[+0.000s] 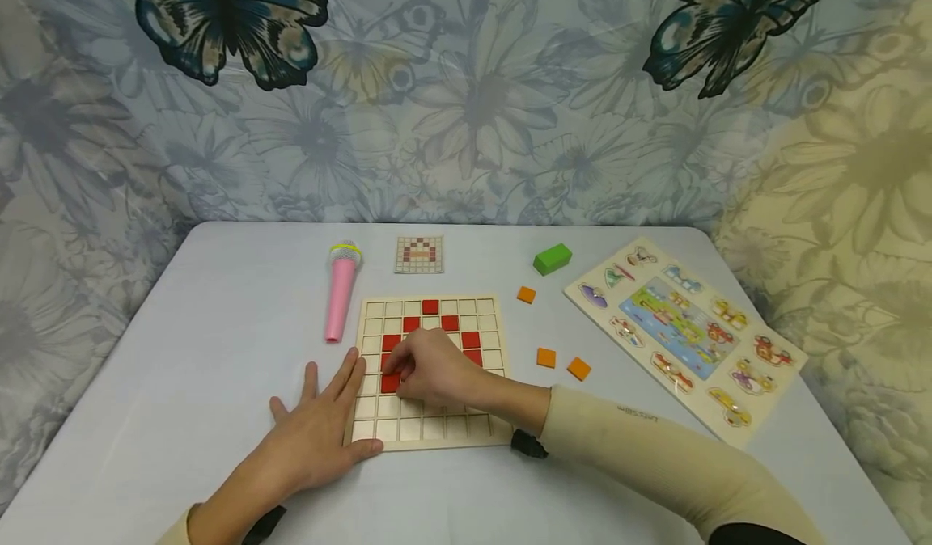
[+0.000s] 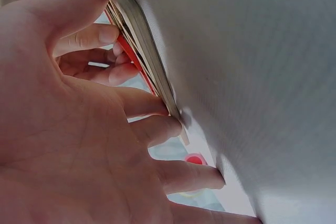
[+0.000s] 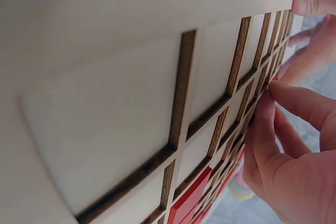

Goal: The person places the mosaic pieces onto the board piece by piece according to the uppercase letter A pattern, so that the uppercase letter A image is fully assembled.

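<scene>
The right hand (image 1: 434, 369), nearly closed, pinches a red tile (image 1: 389, 384) in the left part of the board (image 1: 422, 428). I see the left hand (image 1: 313, 436) spread, grasping nothing, thumb and fingertips at the board's left edge. Beyond lie the microphone (image 1: 340, 298) and card (image 1: 419, 255); a puzzle (image 1: 753, 331) lies right.

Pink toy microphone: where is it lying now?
In the head view, the pink toy microphone lies left of the wooden grid board, beyond the left hand.
</scene>
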Motion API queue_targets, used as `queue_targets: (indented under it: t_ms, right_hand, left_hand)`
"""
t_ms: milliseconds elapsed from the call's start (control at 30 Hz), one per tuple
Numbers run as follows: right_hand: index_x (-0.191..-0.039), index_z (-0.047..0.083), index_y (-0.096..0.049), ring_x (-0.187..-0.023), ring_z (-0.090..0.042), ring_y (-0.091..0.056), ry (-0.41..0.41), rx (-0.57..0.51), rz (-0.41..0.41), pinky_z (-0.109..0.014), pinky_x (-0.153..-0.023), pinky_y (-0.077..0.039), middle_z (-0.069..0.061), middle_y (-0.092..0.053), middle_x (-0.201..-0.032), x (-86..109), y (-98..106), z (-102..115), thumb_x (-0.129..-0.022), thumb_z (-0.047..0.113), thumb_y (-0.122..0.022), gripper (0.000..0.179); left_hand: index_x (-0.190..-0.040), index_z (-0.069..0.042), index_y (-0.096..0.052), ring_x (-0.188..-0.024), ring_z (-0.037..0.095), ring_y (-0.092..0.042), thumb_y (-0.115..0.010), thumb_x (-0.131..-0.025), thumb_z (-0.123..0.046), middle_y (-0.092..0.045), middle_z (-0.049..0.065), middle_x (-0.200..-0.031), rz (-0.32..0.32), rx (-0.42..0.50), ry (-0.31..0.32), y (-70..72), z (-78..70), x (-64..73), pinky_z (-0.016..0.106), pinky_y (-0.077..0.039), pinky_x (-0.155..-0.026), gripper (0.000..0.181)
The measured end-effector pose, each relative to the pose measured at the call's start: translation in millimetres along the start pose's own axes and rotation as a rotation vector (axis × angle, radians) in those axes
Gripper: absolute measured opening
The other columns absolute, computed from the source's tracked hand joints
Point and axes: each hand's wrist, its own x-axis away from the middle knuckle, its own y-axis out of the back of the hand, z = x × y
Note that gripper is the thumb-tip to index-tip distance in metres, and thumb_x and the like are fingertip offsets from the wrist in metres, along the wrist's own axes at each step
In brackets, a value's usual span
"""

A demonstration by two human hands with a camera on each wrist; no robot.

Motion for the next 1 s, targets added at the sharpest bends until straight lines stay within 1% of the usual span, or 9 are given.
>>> queue_targets:
  t_ms: [267,433,633,733,1000]
  right_hand:
    - [-0.099,0.006,-0.081,-0.071,-0.004,-0.059,0.016,0.016,-0.010,-0.017,-0.067,-0.052,0.002,-0.073,-0.083,-1.6,-1.4,1.4,-0.078,-0.010,-0.078,0.026]
    - [-0.099,0.007,-0.081,-0.072,-0.004,-0.059,0.012,0.024,-0.006,-0.016,-0.068,-0.052,0.002,-0.073,-0.085,-1.7,-2.1,0.8,-0.079,-0.008,-0.079,0.025]
    - [-0.100,0.011,-0.080,-0.075,-0.004,-0.062,-0.007,0.002,0.006,-0.017,-0.071,-0.054,0.004,-0.074,-0.089,1.0,1.5,-0.3,-0.078,-0.005,-0.079,0.027]
    - [-0.101,0.012,-0.081,-0.077,-0.005,-0.063,-0.022,-0.023,0.009,-0.019,-0.071,-0.054,0.005,-0.075,-0.090,5.5,5.7,-2.2,-0.080,-0.004,-0.078,0.027]
    - [-0.100,0.011,-0.081,-0.081,-0.011,-0.064,0.020,-0.038,-0.050,-0.023,-0.073,-0.055,-0.001,-0.076,-0.093,27.9,25.1,-15.5,-0.082,0.001,-0.082,0.020]
  left_hand:
    - [-0.168,-0.011,-0.017,-0.148,0.069,-0.018,-0.072,-0.085,-0.068,-0.010,0.004,-0.177,0.001,-0.002,-0.003,1.1,0.1,-0.6,0.095,-0.025,-0.088,0.115]
    - [-0.168,-0.012,-0.017,-0.148,0.069,-0.018,-0.072,-0.086,-0.069,-0.009,0.004,-0.177,0.004,-0.006,-0.005,1.3,0.3,0.0,0.095,-0.025,-0.088,0.114]
    - [-0.168,-0.011,-0.017,-0.148,0.069,-0.017,-0.072,-0.086,-0.069,-0.009,0.005,-0.177,0.009,-0.009,-0.003,1.9,0.2,-0.3,0.095,-0.026,-0.088,0.114]
    - [-0.168,-0.011,-0.017,-0.148,0.069,-0.018,-0.072,-0.086,-0.068,-0.010,0.005,-0.177,0.008,-0.009,-0.002,2.2,-0.1,-0.4,0.095,-0.025,-0.088,0.114]
    - [-0.168,-0.011,-0.017,-0.148,0.068,-0.017,-0.072,-0.086,-0.068,-0.010,0.005,-0.177,0.008,-0.005,0.006,1.6,-0.7,-0.4,0.095,-0.024,-0.089,0.115]
